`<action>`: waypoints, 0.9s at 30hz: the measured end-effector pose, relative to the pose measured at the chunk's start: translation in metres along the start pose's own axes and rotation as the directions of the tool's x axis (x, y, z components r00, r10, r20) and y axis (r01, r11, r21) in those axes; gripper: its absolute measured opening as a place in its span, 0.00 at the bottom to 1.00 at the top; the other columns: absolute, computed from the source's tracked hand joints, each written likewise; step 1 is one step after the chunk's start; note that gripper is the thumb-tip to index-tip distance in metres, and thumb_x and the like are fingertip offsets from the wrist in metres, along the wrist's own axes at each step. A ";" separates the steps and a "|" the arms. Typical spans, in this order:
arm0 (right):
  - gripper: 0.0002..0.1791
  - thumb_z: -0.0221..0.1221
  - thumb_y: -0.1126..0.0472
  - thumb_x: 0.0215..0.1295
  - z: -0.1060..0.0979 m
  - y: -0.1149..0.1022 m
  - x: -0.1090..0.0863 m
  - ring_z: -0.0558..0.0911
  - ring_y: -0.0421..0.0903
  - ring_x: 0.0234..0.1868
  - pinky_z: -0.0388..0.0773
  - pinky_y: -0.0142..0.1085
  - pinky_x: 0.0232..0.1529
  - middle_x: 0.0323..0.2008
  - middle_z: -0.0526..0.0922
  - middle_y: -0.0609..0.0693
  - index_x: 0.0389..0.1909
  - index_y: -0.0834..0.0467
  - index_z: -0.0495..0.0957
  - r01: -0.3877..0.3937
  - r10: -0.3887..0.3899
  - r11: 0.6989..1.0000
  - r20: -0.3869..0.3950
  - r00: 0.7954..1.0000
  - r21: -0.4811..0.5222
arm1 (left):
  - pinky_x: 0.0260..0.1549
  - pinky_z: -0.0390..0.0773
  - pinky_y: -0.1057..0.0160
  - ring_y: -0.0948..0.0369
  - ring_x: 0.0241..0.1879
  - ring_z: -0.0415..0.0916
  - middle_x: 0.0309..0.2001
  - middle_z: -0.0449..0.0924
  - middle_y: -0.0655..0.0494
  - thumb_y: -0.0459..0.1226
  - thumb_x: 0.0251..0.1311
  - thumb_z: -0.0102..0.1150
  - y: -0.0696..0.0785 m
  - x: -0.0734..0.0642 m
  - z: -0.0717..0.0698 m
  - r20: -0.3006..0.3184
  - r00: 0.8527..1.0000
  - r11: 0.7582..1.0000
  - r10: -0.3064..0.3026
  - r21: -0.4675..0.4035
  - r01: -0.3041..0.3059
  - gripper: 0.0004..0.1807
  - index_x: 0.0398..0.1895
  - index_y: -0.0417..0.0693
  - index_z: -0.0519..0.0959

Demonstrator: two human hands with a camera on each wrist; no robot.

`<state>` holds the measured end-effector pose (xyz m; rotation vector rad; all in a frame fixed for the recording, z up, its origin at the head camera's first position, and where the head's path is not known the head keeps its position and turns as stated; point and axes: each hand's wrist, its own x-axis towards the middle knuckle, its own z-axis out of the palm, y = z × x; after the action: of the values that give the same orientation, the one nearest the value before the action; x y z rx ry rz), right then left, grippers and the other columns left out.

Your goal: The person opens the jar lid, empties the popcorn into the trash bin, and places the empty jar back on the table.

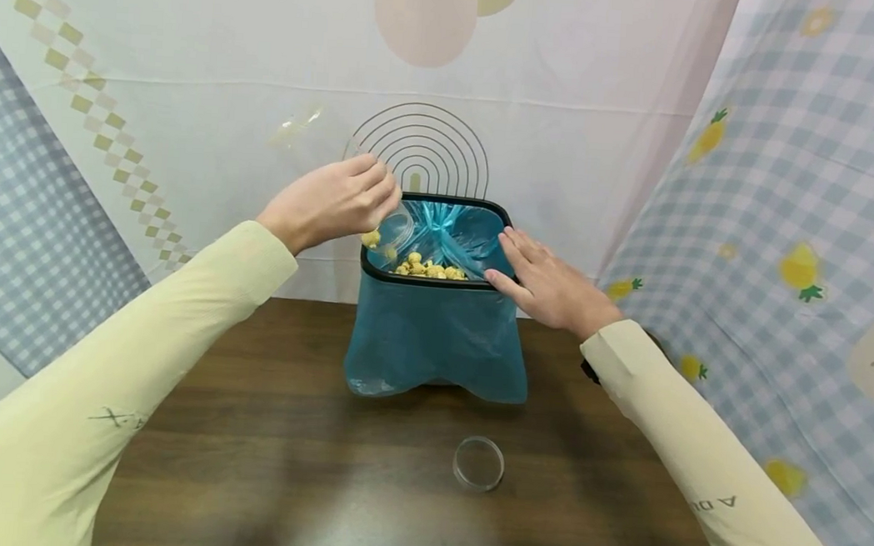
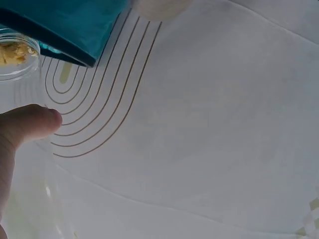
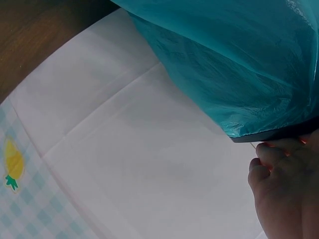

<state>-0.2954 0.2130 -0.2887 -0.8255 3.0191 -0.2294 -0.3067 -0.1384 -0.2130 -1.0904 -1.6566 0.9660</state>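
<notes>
My left hand (image 1: 340, 200) grips a clear jar (image 1: 402, 227), tipped with its mouth over a bin lined with a blue plastic bag (image 1: 437, 331). Yellow popcorn-like pieces (image 2: 14, 54) show inside the jar in the left wrist view. More of these popcorn-like pieces (image 1: 426, 267) lie in the bin. On the bin's black rim (image 1: 447, 283), at its right side, rests my right hand (image 1: 549, 284), fingers extended. The blue bag hangs over the outside of the bin, and its gathered part (image 1: 440, 223) shows inside.
A clear round lid (image 1: 479, 463) lies on the dark wooden table (image 1: 305, 465), in front of the bin. Behind the bin hangs a white patterned cloth (image 1: 228, 127). A checked cloth (image 1: 748, 350) with fruit prints hangs at the right.
</notes>
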 end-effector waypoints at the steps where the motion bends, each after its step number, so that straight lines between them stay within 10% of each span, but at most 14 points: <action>1: 0.47 0.35 0.31 0.82 0.000 0.000 0.000 0.40 0.57 0.88 0.41 0.57 0.86 0.88 0.38 0.56 0.86 0.58 0.38 0.000 0.000 1.000 0.004 1.000 -0.002 | 0.54 0.81 0.59 0.50 0.46 0.83 0.47 0.87 0.43 0.23 0.66 0.64 0.001 0.000 0.000 -0.003 1.000 1.000 0.008 0.003 -0.008 0.14 0.53 0.35 0.83; 9: 0.46 0.35 0.31 0.83 -0.001 0.000 0.001 0.39 0.56 0.88 0.40 0.56 0.87 0.88 0.37 0.55 0.86 0.57 0.37 -0.001 0.001 1.000 0.011 1.000 0.002 | 0.56 0.82 0.59 0.50 0.47 0.83 0.47 0.88 0.42 0.24 0.65 0.65 0.002 0.006 0.000 -0.022 1.000 1.000 0.003 0.023 -0.003 0.16 0.56 0.35 0.83; 18: 0.46 0.36 0.33 0.83 -0.002 -0.001 0.000 0.40 0.56 0.88 0.40 0.55 0.87 0.88 0.37 0.56 0.86 0.58 0.38 0.001 -0.001 1.000 0.006 1.000 0.004 | 0.58 0.84 0.55 0.48 0.49 0.85 0.48 0.88 0.41 0.20 0.62 0.67 0.005 -0.001 0.002 -0.036 0.980 0.964 -0.196 -0.188 0.186 0.16 0.53 0.33 0.82; 22: 0.45 0.36 0.33 0.83 -0.002 -0.001 0.001 0.40 0.57 0.88 0.41 0.55 0.87 0.87 0.37 0.56 0.86 0.58 0.38 0.002 -0.002 1.000 0.008 1.000 -0.001 | 0.61 0.83 0.51 0.45 0.53 0.85 0.52 0.87 0.39 0.20 0.60 0.67 0.012 -0.008 -0.001 0.039 0.939 0.868 -0.340 -0.370 0.330 0.19 0.55 0.32 0.80; 27: 0.45 0.37 0.34 0.84 -0.002 -0.002 0.001 0.40 0.57 0.88 0.41 0.56 0.86 0.87 0.37 0.57 0.86 0.58 0.37 0.002 -0.002 1.000 0.008 1.000 -0.006 | 0.64 0.81 0.47 0.42 0.57 0.84 0.56 0.86 0.37 0.24 0.50 0.75 0.023 -0.013 -0.003 0.165 0.848 0.663 -0.503 -0.556 0.502 0.28 0.58 0.32 0.79</action>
<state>-0.2954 0.2115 -0.2864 -0.8276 3.0129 -0.2159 -0.2962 -0.1435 -0.2366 -0.9054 -2.1674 0.0699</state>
